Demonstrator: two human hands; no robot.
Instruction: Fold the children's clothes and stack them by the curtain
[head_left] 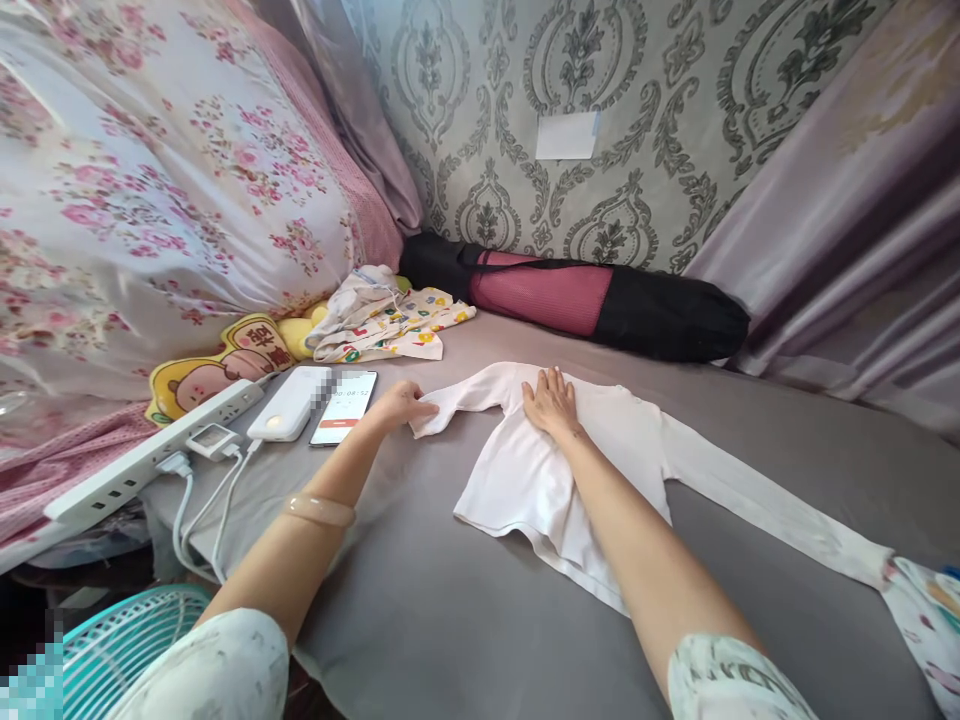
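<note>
A small white long-sleeved shirt (615,430) lies spread on the grey sheet, its sleeves stretched out to both sides. My left hand (401,405) grips the cuff end of the sleeve on the left, fingers closed on the cloth. Flat on the upper chest of the shirt rests my right hand (551,402), fingers stretched out. The hem is slightly rumpled toward me. The sleeve on the right reaches a patterned cloth (926,625) at the right edge.
Left of the shirt lie a phone (345,408), a white power bank (289,405) and a power strip (165,450) with cables. Behind are a yellow cushion (221,365), crumpled printed clothes (390,325) and a black-and-pink long bag (577,295). A turquoise fan (127,640) stands at lower left.
</note>
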